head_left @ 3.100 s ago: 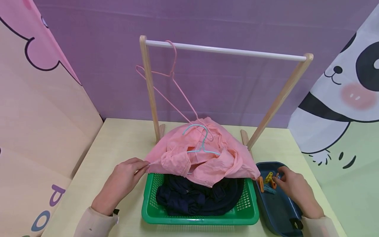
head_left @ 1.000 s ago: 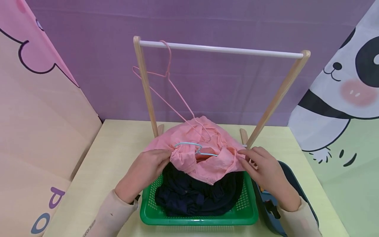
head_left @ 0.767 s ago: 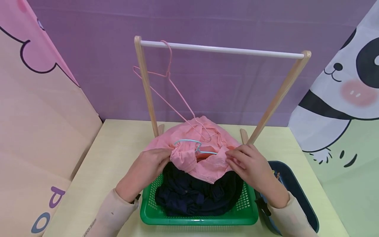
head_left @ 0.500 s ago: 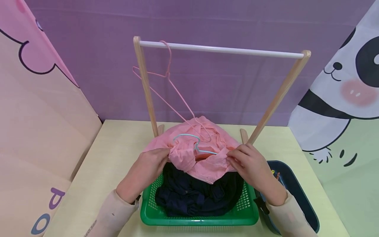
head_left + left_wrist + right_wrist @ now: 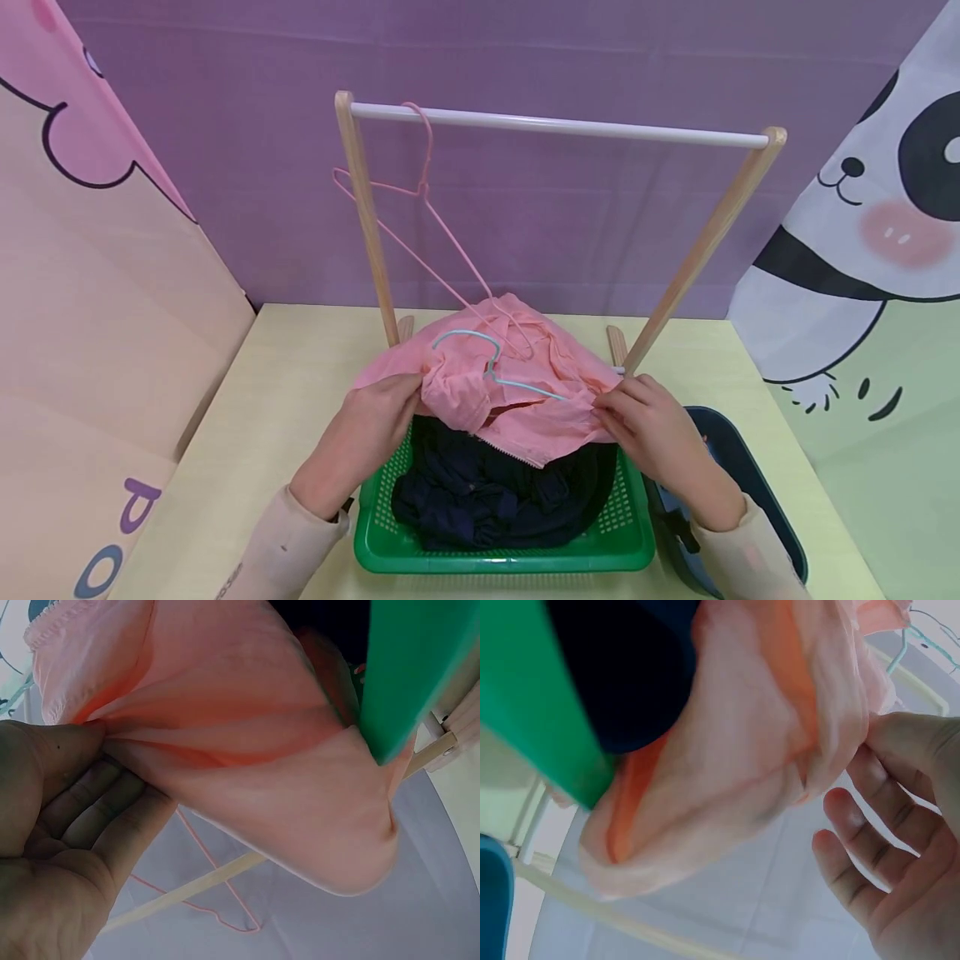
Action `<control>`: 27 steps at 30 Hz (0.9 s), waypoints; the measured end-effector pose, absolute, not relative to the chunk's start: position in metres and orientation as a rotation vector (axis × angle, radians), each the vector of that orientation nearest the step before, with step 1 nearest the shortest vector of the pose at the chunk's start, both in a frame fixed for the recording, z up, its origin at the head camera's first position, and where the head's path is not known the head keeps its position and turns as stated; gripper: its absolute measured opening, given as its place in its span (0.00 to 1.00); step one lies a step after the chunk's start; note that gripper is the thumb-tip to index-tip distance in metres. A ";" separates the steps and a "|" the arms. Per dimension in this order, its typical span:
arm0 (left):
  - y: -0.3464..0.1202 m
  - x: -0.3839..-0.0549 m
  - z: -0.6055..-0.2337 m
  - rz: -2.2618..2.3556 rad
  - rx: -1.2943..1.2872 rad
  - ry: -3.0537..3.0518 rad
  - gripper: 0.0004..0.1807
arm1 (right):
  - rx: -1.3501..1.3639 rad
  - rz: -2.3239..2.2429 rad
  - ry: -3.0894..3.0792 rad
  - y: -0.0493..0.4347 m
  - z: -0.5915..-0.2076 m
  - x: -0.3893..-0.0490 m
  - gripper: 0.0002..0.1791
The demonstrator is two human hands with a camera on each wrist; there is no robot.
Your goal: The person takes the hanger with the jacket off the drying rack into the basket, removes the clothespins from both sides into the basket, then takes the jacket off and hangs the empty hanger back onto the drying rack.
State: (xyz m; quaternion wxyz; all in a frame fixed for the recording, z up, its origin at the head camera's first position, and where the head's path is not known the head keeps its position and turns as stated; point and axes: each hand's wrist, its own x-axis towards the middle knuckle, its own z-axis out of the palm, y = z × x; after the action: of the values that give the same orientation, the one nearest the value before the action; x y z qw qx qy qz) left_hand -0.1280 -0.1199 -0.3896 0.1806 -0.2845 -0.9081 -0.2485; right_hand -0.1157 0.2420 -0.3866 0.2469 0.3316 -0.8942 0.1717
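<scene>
A pink zip-up jacket [image 5: 517, 433] lies bunched over the back of a green basket [image 5: 510, 560]. Out of its neck sticks a light blue hanger [image 5: 491, 354], hook pointing left; part of it is hidden in the cloth. My left hand [image 5: 363, 437] pinches the jacket's left shoulder area between thumb and forefinger, and in the left wrist view the fabric [image 5: 247, 787] gathers in folds there. On the opposite side my right hand [image 5: 667, 433] pinches the jacket with thumb and forefinger. Its other fingers [image 5: 847, 855] are loosely bent in the right wrist view.
Dark navy clothing [image 5: 495, 500] fills the basket. Behind stands a rack with a white rail [image 5: 562, 125] and wooden legs. A pink hanger [image 5: 450, 242] hangs at its left, its lower end against the jacket. A dark blue tray [image 5: 750, 467] sits right, partly under my right arm.
My right hand has left the clothes pegs in the tray and now grips the jacket. My left hand has shifted inward along it. The blue hanger has tipped left, its hook rising lately.
</scene>
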 end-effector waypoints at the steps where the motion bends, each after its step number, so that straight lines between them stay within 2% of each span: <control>1: -0.120 -0.128 -0.389 -0.704 -0.803 -2.567 0.05 | 0.914 0.461 -2.436 0.243 -0.387 -0.115 0.14; 10: -0.129 -0.125 -0.388 -0.689 -0.737 -2.583 0.11 | 0.905 0.357 -2.480 0.263 -0.395 -0.110 0.16; 14: -0.136 -0.126 -0.391 -0.677 -0.725 -2.571 0.09 | 0.877 0.355 -2.506 0.271 -0.399 -0.107 0.16; 18: -0.139 -0.126 -0.393 -0.689 -0.721 -2.562 0.08 | 0.878 0.388 -2.498 0.276 -0.401 -0.104 0.08; 22: -0.142 -0.125 -0.397 -0.708 -0.708 -2.540 0.10 | 0.882 0.433 -2.447 0.278 -0.401 -0.103 0.27; 27: -0.146 -0.127 -0.401 -0.747 -0.709 -2.457 0.12 | 0.886 0.496 -2.398 0.279 -0.403 -0.103 0.27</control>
State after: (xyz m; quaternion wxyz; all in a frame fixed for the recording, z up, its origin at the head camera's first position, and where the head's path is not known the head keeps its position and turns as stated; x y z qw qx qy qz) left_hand -0.1274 -0.1459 -0.4013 0.2363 -0.2585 -0.8962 -0.2723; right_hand -0.1031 0.2793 -0.4030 0.2657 0.3279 -0.8878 0.1838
